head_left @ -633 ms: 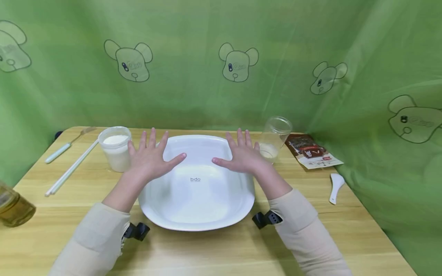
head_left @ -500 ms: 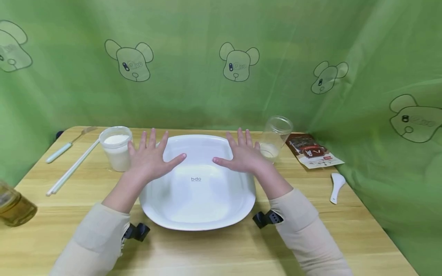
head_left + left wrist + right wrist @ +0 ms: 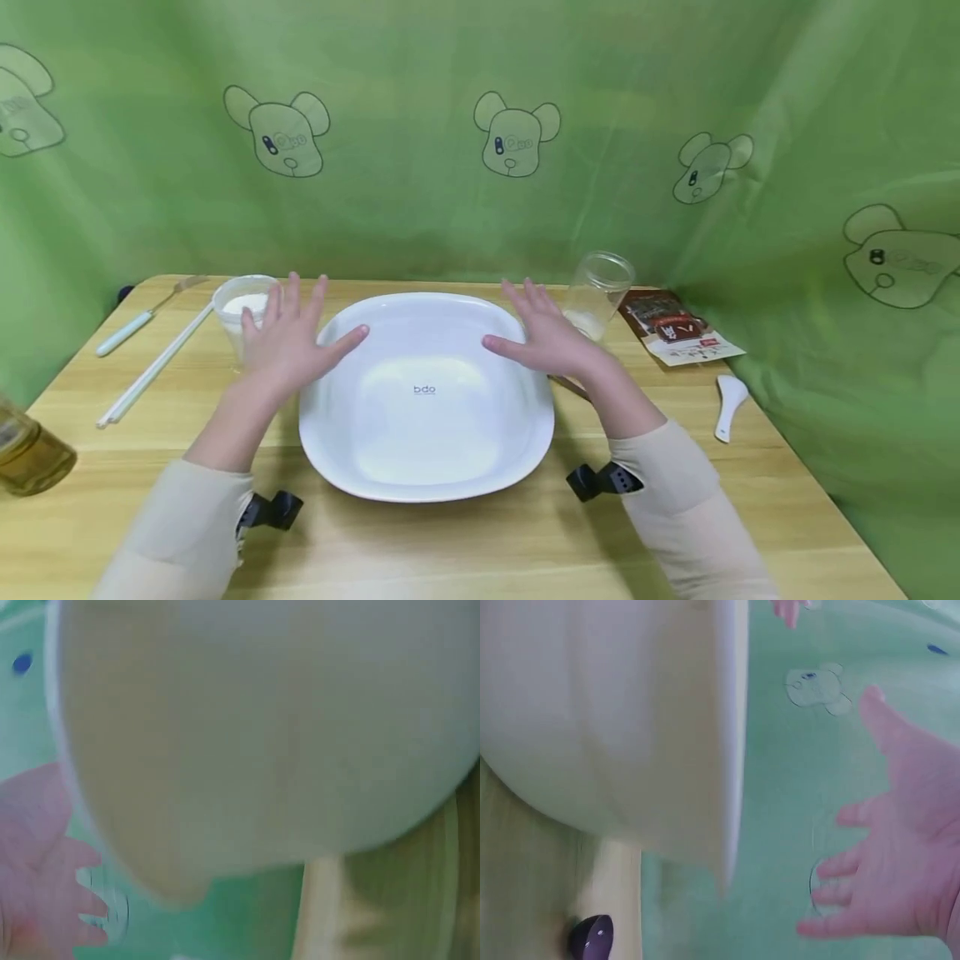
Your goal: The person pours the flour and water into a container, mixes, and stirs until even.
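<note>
A large white basin (image 3: pixel 427 433) marked "bdo" stands in the middle of the table. Over its left rim hovers my left hand (image 3: pixel 288 346), fingers spread and holding nothing. It partly covers a tub of white powder (image 3: pixel 242 307) behind it. My right hand (image 3: pixel 551 340) is spread in the same way by the right rim, near a clear plastic cup (image 3: pixel 602 279) with some pale powder in it. Both wrist views show the basin's outer wall (image 3: pixel 262 735) close up, with the right palm (image 3: pixel 907 847) bare in the right one.
To the left lie a blue-handled fork (image 3: pixel 126 332) and white chopsticks (image 3: pixel 153 371). A jar of amber liquid (image 3: pixel 36 458) is at the left edge. At right are a brown packet (image 3: pixel 675 327) and a white spoon (image 3: pixel 729 408). A dark rounded object (image 3: pixel 591 937) sits beside the basin.
Both hands have moved apart, the left one to the left and the right one to the right. The basin has stayed in place. A brown stick now shows beside its right rim.
</note>
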Demonstrator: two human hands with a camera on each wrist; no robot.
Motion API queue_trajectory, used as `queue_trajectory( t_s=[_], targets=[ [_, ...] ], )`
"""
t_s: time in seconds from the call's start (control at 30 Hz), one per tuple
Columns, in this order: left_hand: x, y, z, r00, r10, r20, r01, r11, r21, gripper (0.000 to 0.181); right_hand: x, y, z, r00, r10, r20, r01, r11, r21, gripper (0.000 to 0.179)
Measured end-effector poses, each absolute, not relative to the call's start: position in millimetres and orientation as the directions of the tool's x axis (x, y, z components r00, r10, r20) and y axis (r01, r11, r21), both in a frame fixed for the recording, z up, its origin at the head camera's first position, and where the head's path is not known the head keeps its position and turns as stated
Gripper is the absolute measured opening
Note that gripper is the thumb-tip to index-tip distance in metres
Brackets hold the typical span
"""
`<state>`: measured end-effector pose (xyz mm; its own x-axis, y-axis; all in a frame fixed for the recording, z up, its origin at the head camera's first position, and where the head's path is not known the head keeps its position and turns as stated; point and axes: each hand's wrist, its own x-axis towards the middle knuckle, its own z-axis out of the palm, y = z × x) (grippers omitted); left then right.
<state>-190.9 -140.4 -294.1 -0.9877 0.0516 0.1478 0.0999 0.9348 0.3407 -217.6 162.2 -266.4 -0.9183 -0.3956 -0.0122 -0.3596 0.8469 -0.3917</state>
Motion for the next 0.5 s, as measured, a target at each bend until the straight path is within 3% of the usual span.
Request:
queue_trajectory(
  t_s=[0.13, 0.23, 0.37, 0.5],
  targets=[
    [-185.9, -167.5, -305.9, -0.973, -0.014, 0.229, 0.09, 0.894, 0.439, 0.09, -212.6, 177.5, -275.0, -0.885, -0.461, 0.067, -0.413, 0.711, -0.569, 0.078],
    [-185.9, -184.6, -318.5, -0.947, -0.105, 0.303, 0.098, 0.805, 0.585, 0.088, -210.2, 190.8, -288.4, -0.876, -0.471, 0.105, -0.405, 0.597, -0.693, 0.074],
    [-192.7, -198.7, -335.3, -0.891, -0.298, 0.343, 0.141, 0.536, 0.832, 0.085, -208.7, 206.2, -311.1, -0.884, -0.452, 0.12, -0.336, 0.436, -0.835, 0.071],
    [-203.3, -207.3, -348.1, -0.852, -0.448, 0.272, 0.151, 0.288, 0.946, 0.086, -208.2, 213.3, -333.9, -0.89, -0.442, 0.111, -0.225, 0.215, -0.95, 0.066]
  ],
)
